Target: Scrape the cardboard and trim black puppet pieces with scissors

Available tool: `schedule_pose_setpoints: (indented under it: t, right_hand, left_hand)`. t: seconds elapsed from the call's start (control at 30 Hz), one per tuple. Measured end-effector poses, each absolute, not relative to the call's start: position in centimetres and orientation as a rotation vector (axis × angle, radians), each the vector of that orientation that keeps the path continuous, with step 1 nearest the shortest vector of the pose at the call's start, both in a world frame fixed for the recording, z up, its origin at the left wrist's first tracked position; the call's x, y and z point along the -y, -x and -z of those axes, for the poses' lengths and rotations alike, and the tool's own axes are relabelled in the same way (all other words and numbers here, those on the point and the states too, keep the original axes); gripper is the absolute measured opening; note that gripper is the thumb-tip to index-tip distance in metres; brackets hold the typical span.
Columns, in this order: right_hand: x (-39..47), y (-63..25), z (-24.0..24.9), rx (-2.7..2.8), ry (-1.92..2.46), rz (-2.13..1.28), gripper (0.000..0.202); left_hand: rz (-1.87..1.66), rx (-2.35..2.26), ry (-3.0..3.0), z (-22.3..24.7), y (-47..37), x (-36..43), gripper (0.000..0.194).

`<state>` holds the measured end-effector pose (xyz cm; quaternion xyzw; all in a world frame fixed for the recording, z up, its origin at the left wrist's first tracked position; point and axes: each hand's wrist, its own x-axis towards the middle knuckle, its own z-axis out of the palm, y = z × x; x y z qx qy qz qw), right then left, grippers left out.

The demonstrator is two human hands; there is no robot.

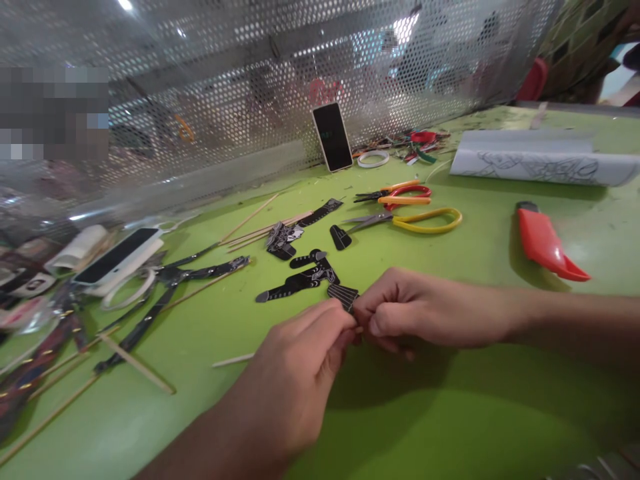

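Note:
My left hand and my right hand meet low over the green table, fingertips pinched together. Between them a black paper cutout with pale stripes pokes out, its lower end hidden by my fingers. A thin pale stick shows beside my left hand; whether it is held or just lies there I cannot tell. Just beyond lie black puppet-like cutouts: a jointed-looking piece, a small dark piece and a patterned figure part.
Yellow-handled scissors and red-and-orange-handled pliers lie beyond my hands. A red cutter-like tool is at right, near rolled drawn paper. A phone leans on the perforated metal panel. Sticks and an assembled black figure cover the left.

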<state>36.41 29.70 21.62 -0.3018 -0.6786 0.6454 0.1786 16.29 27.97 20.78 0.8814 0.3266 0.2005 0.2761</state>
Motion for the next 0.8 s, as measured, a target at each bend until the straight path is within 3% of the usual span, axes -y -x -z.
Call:
schedule_pose_setpoints:
  t: [0.8]
  right_hand:
    - [-29.7, -36.53, -21.68, 1.976, 0.848, -1.807, 0.022]
  left_hand:
    - [-0.563, -0.85, -2.302, -20.71, -16.06, -27.86, 0.028]
